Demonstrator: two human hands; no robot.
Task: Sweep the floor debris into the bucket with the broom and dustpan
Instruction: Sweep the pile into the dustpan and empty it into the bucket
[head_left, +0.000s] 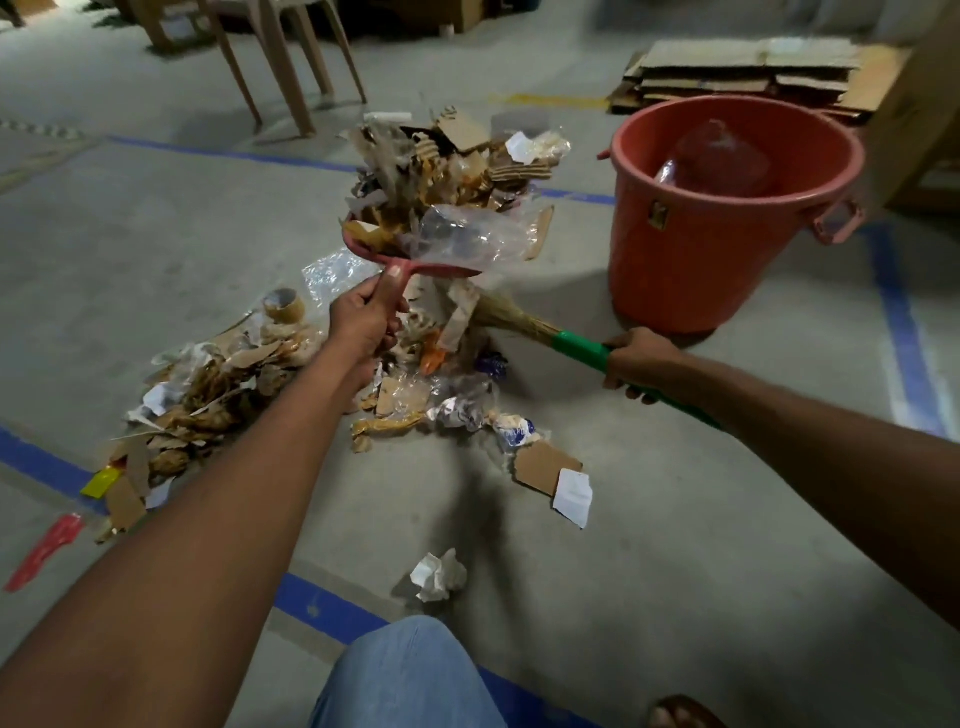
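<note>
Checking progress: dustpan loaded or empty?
Loaded: the dustpan in the left hand carries cardboard scraps and clear plastic, heaped above its rim.

Concrete floor (701, 519), scattered debris (208, 395), bucket (717, 249)

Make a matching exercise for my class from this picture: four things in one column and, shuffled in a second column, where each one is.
Things
1. dustpan
2. broom
3. bucket
4. crumpled white paper

Places
A. standing on the floor at the right, a clear plastic bottle inside
B. lying alone on the floor nearest the person's knee
C. in the left hand, heaped with scraps
D. in the right hand, gripped by its green handle

Pairs: 1-C, 2-D, 3-A, 4-B
</note>
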